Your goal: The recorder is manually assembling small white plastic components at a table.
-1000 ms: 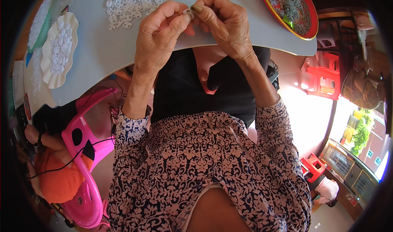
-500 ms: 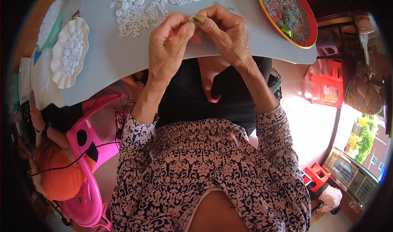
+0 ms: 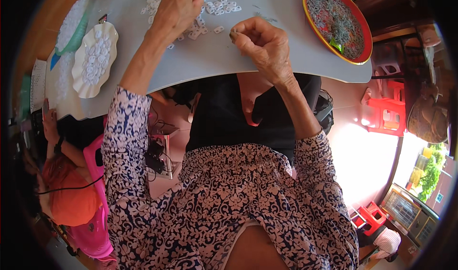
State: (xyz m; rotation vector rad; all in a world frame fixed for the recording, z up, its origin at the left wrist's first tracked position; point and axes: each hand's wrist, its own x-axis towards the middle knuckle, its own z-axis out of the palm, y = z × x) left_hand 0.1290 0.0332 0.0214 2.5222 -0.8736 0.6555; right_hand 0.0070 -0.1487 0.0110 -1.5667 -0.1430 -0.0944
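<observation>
My left hand (image 3: 177,10) reaches over a heap of small white plastic pieces (image 3: 194,32) on the grey table. Its thumb and forefinger are apart, and the other fingers are partly cut off by the upper edge of the picture. Nearer the table's front edge, my right hand (image 3: 265,45) is closed in a pinch, thumb against forefinger. Whatever is between those fingertips is too small or hidden to make out. Each loose white piece is flat and rounded with holes. Several lie apart from the heap, one white piece (image 3: 218,29) just left of my right hand.
A red, gold-rimmed round tray (image 3: 367,55) of small grey metal-looking pieces stands at the right. On the left are a wavy cream dish (image 3: 80,81) with white pieces and a green container (image 3: 82,30). Another person's hand (image 3: 50,126) rests at the table's left edge.
My hands were together, fingertips touching over the table's front. My left hand has moved away and up to the heap; the right hand keeps its pinch, slightly lower.
</observation>
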